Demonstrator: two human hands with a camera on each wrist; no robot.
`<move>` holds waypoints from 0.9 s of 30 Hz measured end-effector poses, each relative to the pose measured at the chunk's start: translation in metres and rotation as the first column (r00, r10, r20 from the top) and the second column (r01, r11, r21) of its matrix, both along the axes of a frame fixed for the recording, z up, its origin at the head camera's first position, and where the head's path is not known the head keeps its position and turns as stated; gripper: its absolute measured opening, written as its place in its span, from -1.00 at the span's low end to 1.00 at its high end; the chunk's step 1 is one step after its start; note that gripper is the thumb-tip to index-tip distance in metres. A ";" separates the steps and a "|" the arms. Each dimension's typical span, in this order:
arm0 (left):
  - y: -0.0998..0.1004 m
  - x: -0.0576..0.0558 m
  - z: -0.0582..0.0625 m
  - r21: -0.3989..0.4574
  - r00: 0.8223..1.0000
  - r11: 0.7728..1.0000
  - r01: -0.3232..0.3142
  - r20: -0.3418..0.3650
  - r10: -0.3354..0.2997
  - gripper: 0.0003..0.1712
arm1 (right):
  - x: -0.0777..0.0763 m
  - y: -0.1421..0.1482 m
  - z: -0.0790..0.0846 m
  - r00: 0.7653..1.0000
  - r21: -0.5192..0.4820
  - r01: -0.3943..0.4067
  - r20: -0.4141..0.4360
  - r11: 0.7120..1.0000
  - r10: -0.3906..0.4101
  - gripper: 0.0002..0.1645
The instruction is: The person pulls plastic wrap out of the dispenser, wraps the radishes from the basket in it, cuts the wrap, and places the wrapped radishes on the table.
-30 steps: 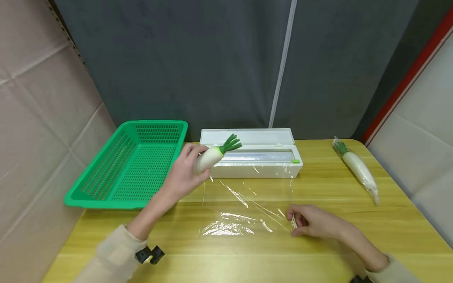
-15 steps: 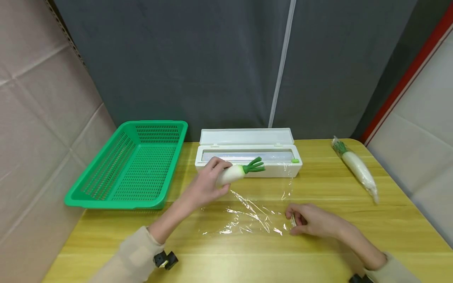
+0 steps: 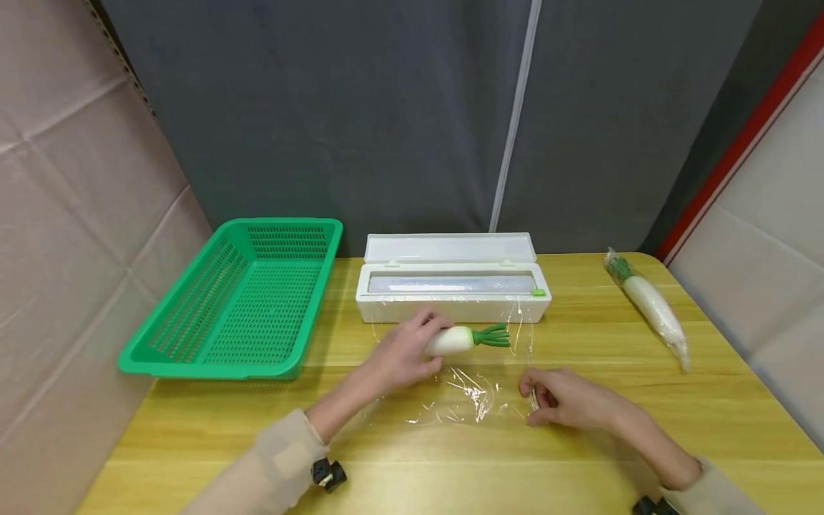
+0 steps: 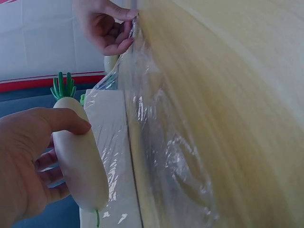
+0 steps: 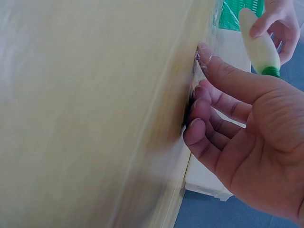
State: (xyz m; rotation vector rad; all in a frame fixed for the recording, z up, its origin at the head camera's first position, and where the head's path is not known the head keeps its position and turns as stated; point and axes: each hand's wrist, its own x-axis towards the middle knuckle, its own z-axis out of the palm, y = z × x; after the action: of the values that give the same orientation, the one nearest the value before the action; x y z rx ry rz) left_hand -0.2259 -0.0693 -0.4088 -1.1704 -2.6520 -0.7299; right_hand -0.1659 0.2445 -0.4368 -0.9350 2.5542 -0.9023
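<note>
My left hand (image 3: 404, 355) grips a white radish (image 3: 453, 340) by its body, held level over the cling film with its green stems pointing right. In the left wrist view, thumb and fingers lie round the radish (image 4: 81, 159), and its thin root tip shows. A sheet of clear cling film (image 3: 473, 397) stretches from the white film dispenser (image 3: 450, 310) toward the front of the table. At the sheet's front right corner, my right hand (image 3: 575, 400) pinches the bunched film edge between thumb and fingers, low by the tabletop.
A green slotted basket (image 3: 315, 300) stands at the left. The dispenser's lid (image 3: 450, 247) is raised at the back, before a dark curtain. Toward the right edge lies another radish wrapped in film (image 3: 655, 309). The wooden table (image 3: 489, 472) runs beneath everything.
My left hand has carried the radish right and toward the front, from beside the dispenser to over the film. The radish has turned nearly level. The right hand has stayed in place.
</note>
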 end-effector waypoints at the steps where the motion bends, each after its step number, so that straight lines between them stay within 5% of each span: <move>1: 0.002 0.000 -0.002 -0.013 1.000 1.000 0.002 -0.003 -0.002 -0.42 | 0.000 0.000 0.000 1.000 0.002 0.003 0.004 1.000 -0.003 -0.63; 11: 0.023 0.000 -0.017 -0.065 0.997 0.997 0.044 -0.059 -0.048 -0.43 | 0.000 -0.003 0.002 0.999 0.014 0.034 0.037 0.999 -0.035 -0.62; 27: 0.036 -0.007 -0.029 -0.131 1.000 0.991 0.008 -0.019 -0.011 -0.44 | 0.000 -0.004 0.003 0.996 0.026 0.062 0.063 0.998 -0.063 -0.62</move>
State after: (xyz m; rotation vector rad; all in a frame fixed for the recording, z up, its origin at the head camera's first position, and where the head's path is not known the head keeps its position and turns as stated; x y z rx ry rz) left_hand -0.2331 -0.0336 -0.4374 -1.2155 -2.7157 -0.5496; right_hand -0.1654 0.2407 -0.4342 -0.8100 2.5471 -0.9014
